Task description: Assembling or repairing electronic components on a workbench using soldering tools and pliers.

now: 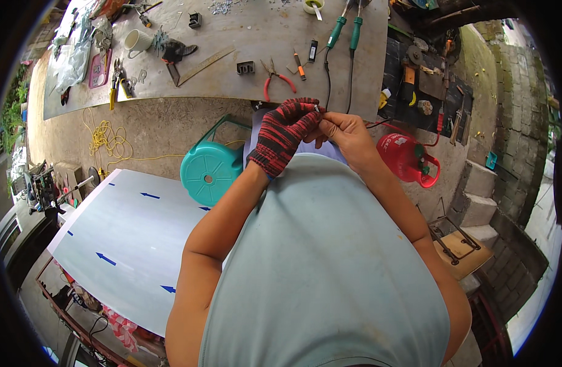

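A grey sheet-topped worktable (pixel 220 40), scattered with tools, stands on a rough concrete floor (pixel 171 128); to the left a large pale sheet (pixel 134 229) printed with blue arrows slopes away, and at right rise block steps (pixel 479 205) beside a brick wall (pixel 513 73). At the table's near edge, in front of the torso, a small pale piece (pixel 317 108) sits between the fingertips of both hands; its kind is too small to tell. The left hand (pixel 287 131), in a red-and-black glove, pinches it narrowly, and the bare right hand (pixel 349 134) has thumb and forefinger closed on it too. Counted: one teal stool (pixel 212 174), one red gas cylinder (pixel 403 156), one loose coil of yellow cord (pixel 106 137), one pale mug (pixel 138 41), one red-handled pliers (pixel 272 78), one orange-and-black screwdriver (pixel 299 66), two small black slotted blocks (pixel 245 67), and two green-handled tools (pixel 355 33) with dark cords
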